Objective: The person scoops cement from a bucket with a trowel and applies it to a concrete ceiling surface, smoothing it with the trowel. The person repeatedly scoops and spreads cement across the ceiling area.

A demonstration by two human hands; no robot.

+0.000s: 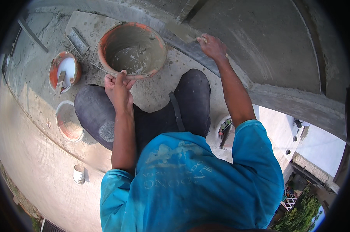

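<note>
I squat on a concrete ledge. My left hand point(118, 86) grips the near rim of a large orange bucket point(105, 42) that holds wet grey mortar. My right hand point(211, 45) is stretched forward and closed on a flat plastering trowel point(181, 33), whose blade lies against the grey cement wall point(260, 42). My dark trousers and blue shirt fill the lower middle of the view.
A smaller orange bucket point(53, 73) with white liquid and a tool in it stands at the left. Another orange bucket point(68, 123) and a small white can point(79, 174) lie lower left. A flat board point(84, 27) sits behind. The ledge drops off at right to buildings far below.
</note>
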